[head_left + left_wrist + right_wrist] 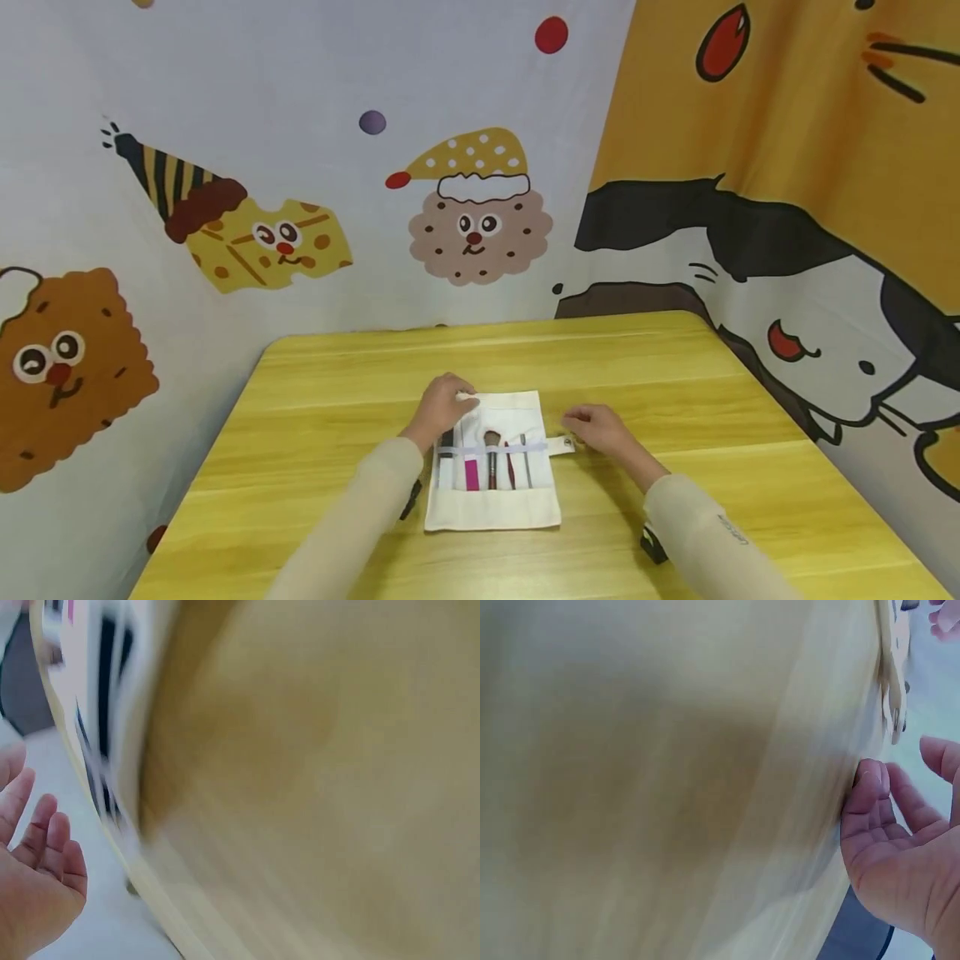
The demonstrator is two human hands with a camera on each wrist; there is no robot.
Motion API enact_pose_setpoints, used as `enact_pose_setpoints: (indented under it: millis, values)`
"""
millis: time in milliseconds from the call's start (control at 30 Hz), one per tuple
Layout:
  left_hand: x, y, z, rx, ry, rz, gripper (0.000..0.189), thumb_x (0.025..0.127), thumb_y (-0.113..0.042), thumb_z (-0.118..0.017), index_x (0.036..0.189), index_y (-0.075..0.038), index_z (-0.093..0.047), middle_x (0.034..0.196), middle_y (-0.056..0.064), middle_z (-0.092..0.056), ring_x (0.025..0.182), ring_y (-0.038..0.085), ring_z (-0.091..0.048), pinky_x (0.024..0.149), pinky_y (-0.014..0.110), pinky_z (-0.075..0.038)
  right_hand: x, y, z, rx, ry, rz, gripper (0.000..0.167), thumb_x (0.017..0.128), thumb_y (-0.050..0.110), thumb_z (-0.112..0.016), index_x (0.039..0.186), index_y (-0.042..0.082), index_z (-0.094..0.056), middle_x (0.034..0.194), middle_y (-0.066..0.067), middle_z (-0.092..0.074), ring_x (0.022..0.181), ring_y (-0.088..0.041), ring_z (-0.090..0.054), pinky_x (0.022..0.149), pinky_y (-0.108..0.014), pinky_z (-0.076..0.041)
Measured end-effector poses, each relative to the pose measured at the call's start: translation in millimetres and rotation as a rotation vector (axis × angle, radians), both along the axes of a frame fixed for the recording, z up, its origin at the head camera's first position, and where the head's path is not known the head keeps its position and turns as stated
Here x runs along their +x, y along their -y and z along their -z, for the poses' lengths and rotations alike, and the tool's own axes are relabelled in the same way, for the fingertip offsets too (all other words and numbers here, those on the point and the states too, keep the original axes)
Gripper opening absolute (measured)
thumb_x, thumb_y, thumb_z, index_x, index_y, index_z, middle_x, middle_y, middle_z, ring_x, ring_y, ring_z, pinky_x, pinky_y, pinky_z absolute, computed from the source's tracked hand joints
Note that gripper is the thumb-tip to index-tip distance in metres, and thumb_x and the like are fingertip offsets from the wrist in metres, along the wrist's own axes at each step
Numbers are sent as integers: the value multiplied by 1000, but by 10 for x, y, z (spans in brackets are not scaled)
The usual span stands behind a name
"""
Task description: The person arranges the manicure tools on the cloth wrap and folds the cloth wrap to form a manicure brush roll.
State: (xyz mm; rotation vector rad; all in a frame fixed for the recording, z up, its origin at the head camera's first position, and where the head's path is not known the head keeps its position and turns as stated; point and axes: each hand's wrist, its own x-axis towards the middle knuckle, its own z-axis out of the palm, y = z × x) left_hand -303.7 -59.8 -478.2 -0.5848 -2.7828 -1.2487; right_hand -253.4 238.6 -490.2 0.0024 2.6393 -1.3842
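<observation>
A cream cloth roll pouch (491, 512) lies unrolled on the table. Under its pale band sit a dark-bristled brush (492, 461), a pink-and-white flat piece (471, 475), a slim red-handled tool (511, 467), a thin grey tool (526, 468) and a dark piece (447, 442) at the left. My left hand (441, 408) hovers at the pouch's upper left corner, its fingers loosely bent in the left wrist view. Beyond the snap tab (561, 446) on the right side, my right hand (603, 429) has relaxed, curled fingers with nothing between them.
The yellow wood-grain table (300, 417) extends around the pouch on all sides. Behind it hangs a cartoon-printed cloth (300, 75), which also runs along the right side. A dark strap piece (652, 546) shows below the right sleeve.
</observation>
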Motion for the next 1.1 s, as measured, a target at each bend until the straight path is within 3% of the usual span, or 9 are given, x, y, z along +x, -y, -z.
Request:
enact_pose_setpoints:
  millis: [133, 267, 467, 633, 800, 1000, 1100]
  values:
    - [-155, 240, 40, -12, 46, -89, 24, 93, -12, -70, 112, 3, -71, 114, 17, -65, 108, 34, -60, 93, 48, -49, 112, 50, -34, -56, 82, 30, 34, 99, 18, -61, 122, -7, -63, 89, -9, -66, 69, -19, -59, 58, -32, -50]
    - [-174, 418, 90, -25, 131, -112, 24, 95, -11, -67, 115, 3, -71, 117, 18, -65, 109, 34, -60, 93, 47, -50, 146, 154, -57, -54, 130, 32, 26, 94, 11, -64, 113, -6, -67, 81, -8, -66, 64, -18, -61, 55, -31, -51]
    - [-112, 644, 170, -55, 118, -84, 20, 93, -3, -67, 110, 5, -72, 110, 18, -68, 105, 35, -62, 91, 46, -51, -72, 289, -81, -72, 145, 76, 18, 91, 2, -64, 106, -6, -68, 76, -8, -67, 59, -16, -62, 52, -27, -51]
    - [27, 836, 180, -86, 149, -88, 18, 90, -4, -70, 107, 0, -74, 99, 10, -70, 91, 25, -63, 82, 42, -52, -416, 421, -95, -168, 144, 144, 24, 92, 0, -63, 113, -10, -63, 80, -12, -67, 60, -15, -62, 55, -26, -52]
    - [242, 980, 174, -82, 138, -65, 11, 89, -5, -72, 99, -5, -76, 76, -1, -60, 69, 15, -49, 65, 32, -44, -713, 623, -95, -252, 83, 182, 27, 92, -2, -62, 118, -10, -62, 91, -19, -68, 67, -17, -63, 61, -27, -55]
    - [549, 1084, 131, -55, 156, -26, 2, 88, -7, -72, 87, -5, -72, 67, -2, -52, 61, 12, -43, 58, 29, -37, -828, 802, -150, -302, 47, 110, 39, 98, -1, -57, 136, -9, -52, 127, -26, -57, 99, -29, -65, 83, -36, -56]
    - [618, 1128, 102, -42, 183, -72, 5, 87, -8, -73, 90, -4, -73, 75, -1, -60, 67, 13, -50, 62, 32, -44, -814, 785, -183, -276, 16, 93, 41, 100, 1, -55, 139, -7, -50, 134, -27, -53, 108, -35, -62, 90, -42, -53]
